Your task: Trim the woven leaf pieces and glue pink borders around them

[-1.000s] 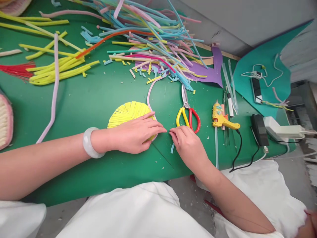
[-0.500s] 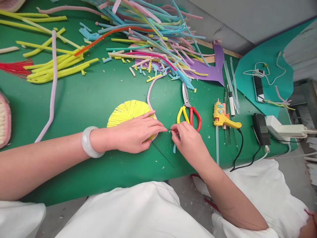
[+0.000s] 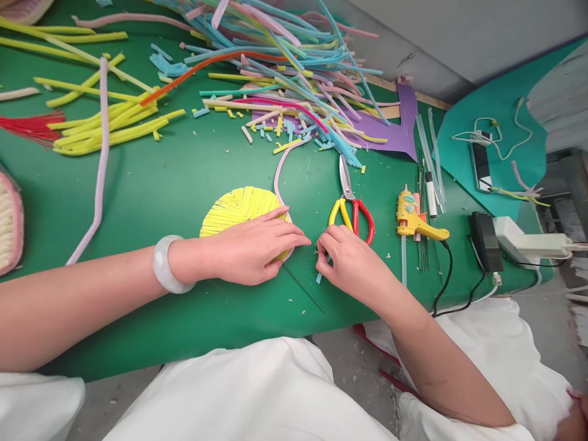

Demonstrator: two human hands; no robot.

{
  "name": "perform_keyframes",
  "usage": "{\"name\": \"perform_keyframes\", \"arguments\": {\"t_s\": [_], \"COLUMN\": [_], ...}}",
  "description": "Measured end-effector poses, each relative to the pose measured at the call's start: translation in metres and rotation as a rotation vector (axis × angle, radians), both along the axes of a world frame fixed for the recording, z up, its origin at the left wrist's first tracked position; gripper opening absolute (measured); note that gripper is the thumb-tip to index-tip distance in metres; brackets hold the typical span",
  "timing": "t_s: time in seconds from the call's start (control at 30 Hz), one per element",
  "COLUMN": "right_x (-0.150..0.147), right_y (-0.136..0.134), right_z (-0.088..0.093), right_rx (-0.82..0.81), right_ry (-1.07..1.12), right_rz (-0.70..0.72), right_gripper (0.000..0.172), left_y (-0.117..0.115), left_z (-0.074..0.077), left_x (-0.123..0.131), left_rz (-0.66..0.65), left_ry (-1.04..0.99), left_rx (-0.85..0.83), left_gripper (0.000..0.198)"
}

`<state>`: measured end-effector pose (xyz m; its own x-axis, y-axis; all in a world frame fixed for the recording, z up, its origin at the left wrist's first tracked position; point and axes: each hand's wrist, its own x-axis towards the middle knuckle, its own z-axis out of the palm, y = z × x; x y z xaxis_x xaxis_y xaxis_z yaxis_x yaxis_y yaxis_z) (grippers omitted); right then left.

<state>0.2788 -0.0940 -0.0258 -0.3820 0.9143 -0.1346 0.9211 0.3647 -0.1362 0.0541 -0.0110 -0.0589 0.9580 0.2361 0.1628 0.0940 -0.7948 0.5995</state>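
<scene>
My left hand [image 3: 255, 248] lies flat on a round yellow woven disc [image 3: 234, 208] on the green table [image 3: 184, 177], fingers stretched toward the right. A pale pink strip [image 3: 279, 177] curls round the disc's right edge. My right hand [image 3: 351, 263] is just right of the left fingertips, its fingers pinched together on something too small to make out. A short blue strip piece [image 3: 318, 277] lies under it. Scissors [image 3: 351, 205] with yellow and red handles lie just beyond the right hand.
A yellow glue gun [image 3: 416, 222] with a black cord lies right of the scissors. A heap of coloured strips [image 3: 285, 73] fills the back of the table, yellow strips [image 3: 105, 125] at left. A purple sheet [image 3: 390, 125], a phone [image 3: 480, 165] and a power strip [image 3: 528, 242] sit at right.
My right hand's fingers have curled tighter into a pinch and shifted slightly. My left hand stays on the disc.
</scene>
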Motion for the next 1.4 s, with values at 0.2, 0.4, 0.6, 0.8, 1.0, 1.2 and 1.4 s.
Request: {"name": "perform_keyframes", "arguments": {"t_s": [0.2,0.4,0.6,0.8,1.0,1.2,1.4], "right_x": [0.007,0.001,-0.004,0.007,0.009,0.01,0.016], "right_y": [-0.008,-0.002,0.0,-0.009,-0.014,-0.01,-0.027], "right_z": [-0.008,-0.007,-0.004,-0.007,-0.009,-0.014,0.017], "right_rx": [0.039,0.035,0.005,0.136,0.136,0.088,-0.007], "right_ry": [0.146,0.085,0.016,0.211,0.172,0.117,0.335], "right_rz": [-0.096,-0.08,-0.035,-0.158,-0.178,-0.174,-0.385], "right_gripper": [0.014,0.013,0.016,0.014,0.008,0.013,0.007], "left_y": [0.0,0.0,0.0,0.0,0.0,0.0,0.001], "left_z": [0.0,0.001,0.001,0.001,0.002,0.003,0.002], "left_x": [-0.001,0.0,0.0,-0.001,0.0,0.0,-0.001], "left_rz": [-0.002,-0.002,0.012,0.001,0.005,0.005,-0.006], "left_ry": [0.0,-0.006,-0.021,-0.024,-0.013,-0.015,0.021], "left_rx": [0.003,0.002,-0.019,-0.013,-0.018,-0.022,-0.001], "left_gripper": [0.048,0.048,0.048,0.047,0.049,0.048,0.049]}}
